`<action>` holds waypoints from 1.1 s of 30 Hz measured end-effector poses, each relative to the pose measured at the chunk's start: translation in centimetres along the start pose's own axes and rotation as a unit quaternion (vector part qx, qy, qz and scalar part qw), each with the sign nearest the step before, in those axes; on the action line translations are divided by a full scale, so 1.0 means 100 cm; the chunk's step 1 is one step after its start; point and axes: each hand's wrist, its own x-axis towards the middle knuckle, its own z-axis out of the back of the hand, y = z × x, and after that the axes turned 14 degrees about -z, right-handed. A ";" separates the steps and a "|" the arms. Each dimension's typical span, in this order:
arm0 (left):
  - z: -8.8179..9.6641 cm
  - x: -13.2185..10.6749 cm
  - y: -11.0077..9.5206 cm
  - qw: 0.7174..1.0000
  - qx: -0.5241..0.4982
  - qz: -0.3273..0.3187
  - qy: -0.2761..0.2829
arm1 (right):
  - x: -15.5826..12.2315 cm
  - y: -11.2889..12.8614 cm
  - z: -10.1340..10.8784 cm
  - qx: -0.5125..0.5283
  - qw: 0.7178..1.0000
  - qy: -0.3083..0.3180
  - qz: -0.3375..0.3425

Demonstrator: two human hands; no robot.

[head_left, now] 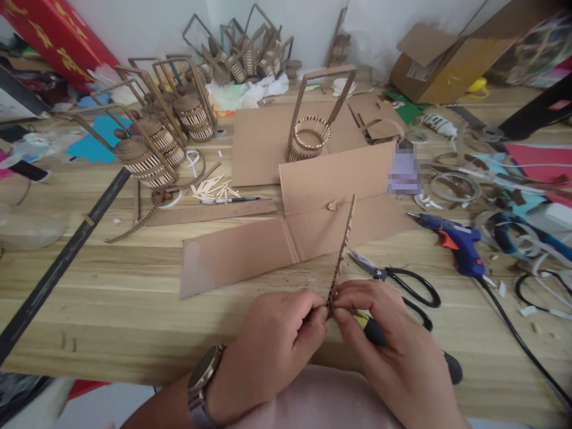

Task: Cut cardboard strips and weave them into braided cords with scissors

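A narrow strip of corrugated cardboard (343, 247) stands up from my hands, leaning away over the flat cardboard sheet (268, 247). My left hand (272, 351), with a watch on its wrist, pinches the strip's lower end from the left. My right hand (393, 351) pinches the same end from the right. A tool with a yellow and black handle (373, 333) also lies under the right palm. Both hands rest near the table's front edge.
Black scissors (402, 280) and a blue glue gun (456, 241) with its cord lie to the right. An open cardboard basket with a tall handle (310, 140) stands behind the sheet. Several finished baskets (152, 149) crowd the back left. Scraps and rings clutter the right side.
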 end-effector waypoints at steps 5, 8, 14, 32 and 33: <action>0.001 0.000 0.000 1.000 -0.006 -0.010 0.006 | 0.000 -0.004 0.003 -0.004 1.000 0.001 0.022; 0.001 -0.001 -0.001 1.000 -0.006 -0.022 0.009 | 0.001 -0.004 0.006 0.010 0.999 0.015 0.029; 0.001 -0.001 -0.001 0.999 -0.003 -0.024 0.021 | 0.001 -0.003 0.008 0.006 0.999 -0.001 0.050; -0.003 0.002 -0.003 0.998 0.066 -0.017 0.014 | -0.004 0.003 0.003 -0.076 0.989 -0.039 0.120; -0.004 0.002 -0.003 0.995 0.090 -0.028 0.015 | -0.004 0.004 0.002 -0.075 0.989 -0.038 0.120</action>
